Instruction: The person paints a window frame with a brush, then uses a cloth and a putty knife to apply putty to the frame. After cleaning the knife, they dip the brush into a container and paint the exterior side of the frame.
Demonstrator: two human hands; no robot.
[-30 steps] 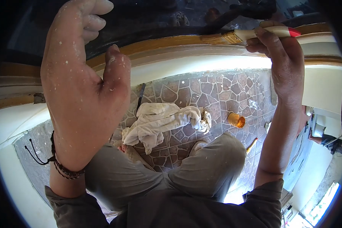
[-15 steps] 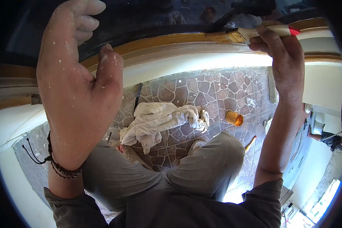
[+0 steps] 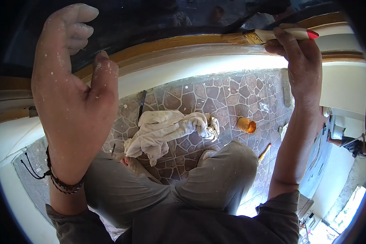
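My right hand [image 3: 303, 67] grips a paintbrush [image 3: 268, 35] by its pale, red-tipped handle. Its bristles point left and lie along a brown wooden frame strip [image 3: 174, 42], which looks wet and glossy beside them. Above that strip is a dark, reflective pane [image 3: 130, 24]. On the left, my left hand [image 3: 73, 87], speckled with white paint, is raised in front of the pane and frame. Its fingers are loosely curled, the thumb stands apart, and nothing is in it.
A crumpled cream cloth [image 3: 162, 132] lies on the stone-patterned floor [image 3: 183, 95] between my feet. To its right is an orange-brown can [image 3: 246, 125], with a red-tipped yellow-handled tool [image 3: 265, 152] nearby. A person's leg [image 3: 345, 143] shows far right.
My left hand has shifted slightly left and down in view. The paintbrush, still in my right hand, stays at nearly the same spot on the frame.
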